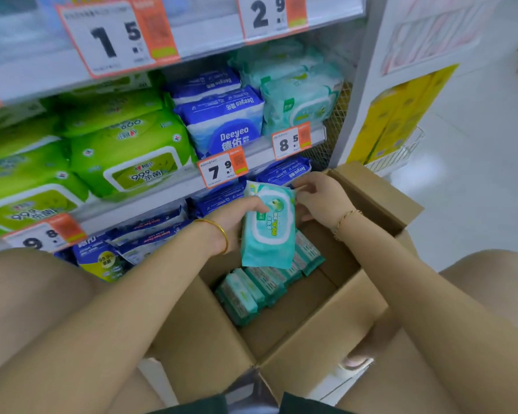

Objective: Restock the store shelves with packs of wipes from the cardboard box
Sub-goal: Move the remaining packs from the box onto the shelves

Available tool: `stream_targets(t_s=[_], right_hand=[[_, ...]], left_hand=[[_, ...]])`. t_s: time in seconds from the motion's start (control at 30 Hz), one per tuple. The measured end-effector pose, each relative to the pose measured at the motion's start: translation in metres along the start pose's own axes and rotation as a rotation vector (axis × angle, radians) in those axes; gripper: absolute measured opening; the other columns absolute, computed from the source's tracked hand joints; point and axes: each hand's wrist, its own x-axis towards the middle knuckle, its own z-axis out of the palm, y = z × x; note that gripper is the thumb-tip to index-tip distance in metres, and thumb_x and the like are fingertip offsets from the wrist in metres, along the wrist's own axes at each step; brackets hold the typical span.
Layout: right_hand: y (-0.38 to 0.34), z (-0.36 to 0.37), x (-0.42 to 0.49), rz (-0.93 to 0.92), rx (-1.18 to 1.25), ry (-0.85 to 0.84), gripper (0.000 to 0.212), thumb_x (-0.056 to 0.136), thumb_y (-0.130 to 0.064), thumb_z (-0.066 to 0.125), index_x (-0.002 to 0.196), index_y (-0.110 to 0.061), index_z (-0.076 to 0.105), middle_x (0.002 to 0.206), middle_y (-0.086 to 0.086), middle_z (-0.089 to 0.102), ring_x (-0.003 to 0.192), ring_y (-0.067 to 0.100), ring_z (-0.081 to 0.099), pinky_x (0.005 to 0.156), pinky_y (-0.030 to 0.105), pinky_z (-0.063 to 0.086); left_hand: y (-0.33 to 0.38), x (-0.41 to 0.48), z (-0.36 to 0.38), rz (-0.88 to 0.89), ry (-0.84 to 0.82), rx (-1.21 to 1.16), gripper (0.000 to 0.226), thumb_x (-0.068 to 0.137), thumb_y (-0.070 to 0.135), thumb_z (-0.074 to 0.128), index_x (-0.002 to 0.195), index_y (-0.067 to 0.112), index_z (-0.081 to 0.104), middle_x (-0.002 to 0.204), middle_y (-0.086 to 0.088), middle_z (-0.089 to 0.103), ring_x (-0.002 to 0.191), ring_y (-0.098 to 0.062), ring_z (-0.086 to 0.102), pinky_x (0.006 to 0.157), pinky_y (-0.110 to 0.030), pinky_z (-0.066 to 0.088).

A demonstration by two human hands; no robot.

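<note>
An open cardboard box [317,321] stands on the floor between my knees. Several teal packs of wipes [251,291] stand in a row inside it. Above the box I hold one teal pack of wipes [268,231] upright. My left hand [234,219] grips its left side, thumb across the front. My right hand [320,198] pinches its upper right edge. Matching teal packs [299,97] lie on the middle shelf at the right, above the 8.5 price tag [290,141].
Green packs [126,150] and blue Deeyeo packs [222,121] fill the middle shelf. More blue packs [150,231] sit on the lowest shelf behind my left forearm. The box's flaps [377,195] stand open to the right. A white shelf post [362,94] and yellow packages [401,115] lie further right.
</note>
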Motion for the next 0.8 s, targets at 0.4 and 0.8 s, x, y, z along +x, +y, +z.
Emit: stream_targets(t_s=[0.4, 0.8], right_hand=[[-0.033, -0.018, 0.0, -0.052, 0.316, -0.284, 0.045, 0.087, -0.02, 0.065, 0.13, -0.016, 0.052, 0.128, 0.01, 0.058, 0.113, 0.023, 0.06, 0.098, 0.043, 0.049], [-0.065, -0.04, 0.007, -0.254, 0.682, -0.224, 0.03, 0.089, -0.011, 0.059, 0.119, -0.006, 0.055, 0.111, 0.01, 0.064, 0.096, 0.024, 0.066, 0.082, 0.043, 0.058]], left_hand=[[0.045, -0.031, 0.002, 0.137, -0.08, 0.303, 0.022, 0.089, 0.005, 0.043, 0.096, 0.016, 0.061, 0.099, -0.008, 0.068, 0.081, -0.021, 0.067, 0.078, -0.03, 0.053], [0.096, -0.077, -0.015, 0.481, 0.174, 0.601, 0.02, 0.077, 0.011, 0.073, 0.089, 0.019, 0.059, 0.082, 0.003, 0.066, 0.059, 0.0, 0.063, 0.054, -0.013, 0.053]])
